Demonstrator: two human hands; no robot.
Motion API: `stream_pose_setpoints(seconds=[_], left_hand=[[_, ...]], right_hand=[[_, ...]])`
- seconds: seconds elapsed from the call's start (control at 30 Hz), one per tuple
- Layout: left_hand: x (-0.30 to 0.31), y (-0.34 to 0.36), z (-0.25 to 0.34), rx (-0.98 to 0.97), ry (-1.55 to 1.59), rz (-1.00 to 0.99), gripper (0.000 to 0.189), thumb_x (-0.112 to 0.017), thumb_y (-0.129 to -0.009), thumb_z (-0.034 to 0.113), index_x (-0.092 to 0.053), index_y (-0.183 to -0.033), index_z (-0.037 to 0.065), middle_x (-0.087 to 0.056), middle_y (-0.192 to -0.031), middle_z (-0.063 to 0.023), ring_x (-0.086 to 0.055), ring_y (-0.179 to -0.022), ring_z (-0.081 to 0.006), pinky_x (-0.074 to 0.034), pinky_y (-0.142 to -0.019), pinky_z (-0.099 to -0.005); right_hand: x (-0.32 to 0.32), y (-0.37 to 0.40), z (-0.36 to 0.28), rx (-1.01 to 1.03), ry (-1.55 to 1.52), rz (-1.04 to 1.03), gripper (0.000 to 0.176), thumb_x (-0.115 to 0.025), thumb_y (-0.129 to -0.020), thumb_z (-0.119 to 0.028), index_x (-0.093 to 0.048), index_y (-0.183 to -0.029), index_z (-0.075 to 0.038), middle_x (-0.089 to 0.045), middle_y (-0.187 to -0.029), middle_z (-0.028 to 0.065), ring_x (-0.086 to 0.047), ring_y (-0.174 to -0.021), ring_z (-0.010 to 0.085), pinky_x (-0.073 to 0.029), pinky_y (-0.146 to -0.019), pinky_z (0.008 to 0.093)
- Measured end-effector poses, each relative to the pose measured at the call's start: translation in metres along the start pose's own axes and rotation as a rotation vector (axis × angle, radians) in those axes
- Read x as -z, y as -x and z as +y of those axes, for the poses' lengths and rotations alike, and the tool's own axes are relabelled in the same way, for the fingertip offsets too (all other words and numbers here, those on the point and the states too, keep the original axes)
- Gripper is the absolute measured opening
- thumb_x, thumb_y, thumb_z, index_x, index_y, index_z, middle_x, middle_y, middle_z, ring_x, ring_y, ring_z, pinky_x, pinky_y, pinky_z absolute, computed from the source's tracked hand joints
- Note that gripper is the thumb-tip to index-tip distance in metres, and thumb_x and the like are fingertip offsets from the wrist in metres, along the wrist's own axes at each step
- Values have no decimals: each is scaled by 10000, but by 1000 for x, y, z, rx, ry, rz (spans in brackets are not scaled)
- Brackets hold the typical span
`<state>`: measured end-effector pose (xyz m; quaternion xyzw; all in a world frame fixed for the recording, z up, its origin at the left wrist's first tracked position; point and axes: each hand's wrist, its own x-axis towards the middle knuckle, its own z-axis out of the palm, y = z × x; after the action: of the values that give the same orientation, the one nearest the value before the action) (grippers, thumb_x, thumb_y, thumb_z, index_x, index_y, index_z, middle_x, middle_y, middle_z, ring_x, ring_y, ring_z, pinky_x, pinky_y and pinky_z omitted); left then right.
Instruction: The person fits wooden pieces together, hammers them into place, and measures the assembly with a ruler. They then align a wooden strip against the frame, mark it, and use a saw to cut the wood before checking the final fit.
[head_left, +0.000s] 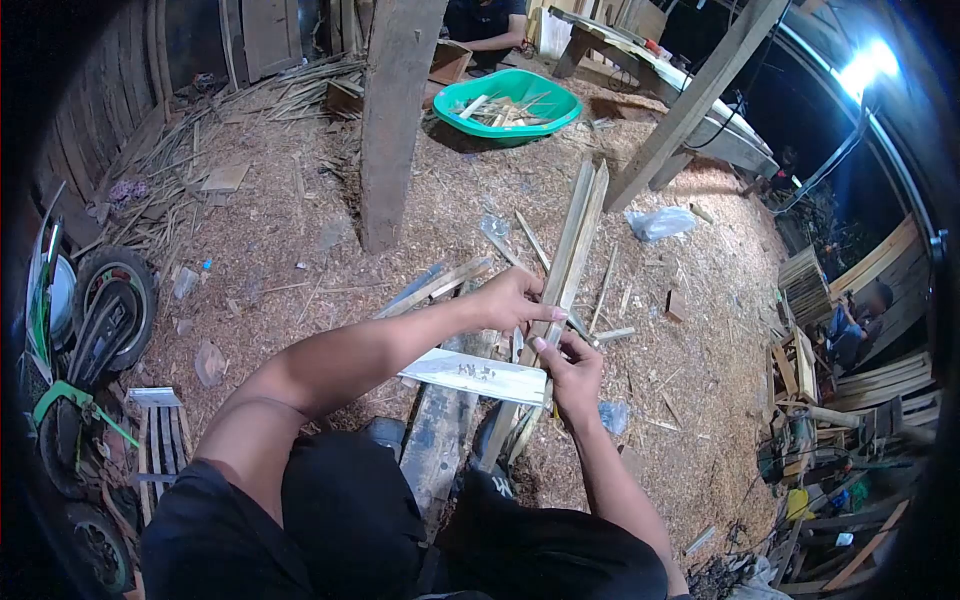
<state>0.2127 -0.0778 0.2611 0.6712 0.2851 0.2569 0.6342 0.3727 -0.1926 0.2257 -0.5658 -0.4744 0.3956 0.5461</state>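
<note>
Several long wooden strips stand side by side in a narrow bundle, slanting up and away from me. My left hand is closed on the bundle from the left, its thumb pointing across the front. Slightly lower, my right hand grips the strips from the right with thumb and fingers. A short pale board lies crosswise just under my left forearm, its right end against the strips. Small dark pieces, possibly nails, rest on that board. Beneath it runs a worn plank between my legs.
Wood shavings and offcuts cover the ground. A wooden post stands ahead, near a green tub of scraps. A small bike is at left, beside a slatted wooden piece. Other people sit at the back and far right.
</note>
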Motion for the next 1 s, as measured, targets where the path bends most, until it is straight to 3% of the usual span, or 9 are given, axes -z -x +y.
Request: stream_pose_setpoints(seconds=[0.1,0.17,0.37,0.57,0.7,0.77,0.83,1.0], left_hand=[[2,-2,-8,72,-42,7,308,-777,-857,309,-730,-960,23,-655,-691,-21,-571,-536,-62,-436,-450,-246],[4,-6,-22,-74,-47,25,325,-788,-843,328,-743,-934,19,-656,-689,-22,-571,-547,-59,-448,-469,-253],[18,0,-20,8,-148,13,362,-806,-820,350,-746,-894,0,-640,-650,-16,-579,-552,-72,-464,-498,-252],[34,-5,-54,35,-149,36,372,-797,-831,347,-740,-884,-16,-629,-631,-23,-564,-524,-71,-428,-468,-250],[46,-4,-65,93,-152,29,368,-790,-839,346,-733,-858,-17,-626,-627,-24,-558,-516,-71,-404,-449,-250],[53,-9,-81,201,-106,-20,372,-781,-846,354,-724,-839,-14,-624,-622,-33,-567,-514,-81,-408,-436,-247],[59,-14,-93,278,-109,-21,388,-783,-844,351,-708,-828,-30,-615,-609,-41,-576,-518,-94,-418,-429,-262],[65,-20,-129,374,-19,-44,443,-781,-843,368,-665,-832,-59,-625,-650,-81,-600,-509,-138,-428,-401,-257]], right_hand=[[0,-1,-5,-60,97,-58,230,-747,-853,-79,-712,-1056,21,-695,-852,36,-588,-693,64,-459,-613,220],[-1,-3,-4,-129,44,-114,232,-754,-842,-68,-710,-1050,24,-696,-850,37,-599,-705,69,-468,-615,219],[-11,-11,4,-146,74,-177,240,-765,-828,-64,-712,-1046,21,-689,-821,22,-589,-683,66,-463,-602,220],[-21,-29,37,-131,204,-255,222,-765,-833,-69,-713,-1034,10,-696,-854,26,-600,-691,70,-491,-630,234],[-34,-37,66,-207,136,-245,225,-758,-844,-71,-710,-1051,2,-700,-864,23,-601,-700,67,-486,-612,230],[-39,-40,82,-202,122,-252,184,-753,-852,-79,-708,-1010,3,-673,-805,-7,-580,-672,53,-470,-593,218],[-48,-40,80,-260,0,-218,136,-784,-825,-115,-710,-852,-4,-533,-652,-76,-409,-594,29,-307,-524,238],[-53,-49,118,-313,63,-239,128,-770,-840,-98,-720,-916,-8,-581,-688,-72,-416,-594,13,-308,-522,215]])
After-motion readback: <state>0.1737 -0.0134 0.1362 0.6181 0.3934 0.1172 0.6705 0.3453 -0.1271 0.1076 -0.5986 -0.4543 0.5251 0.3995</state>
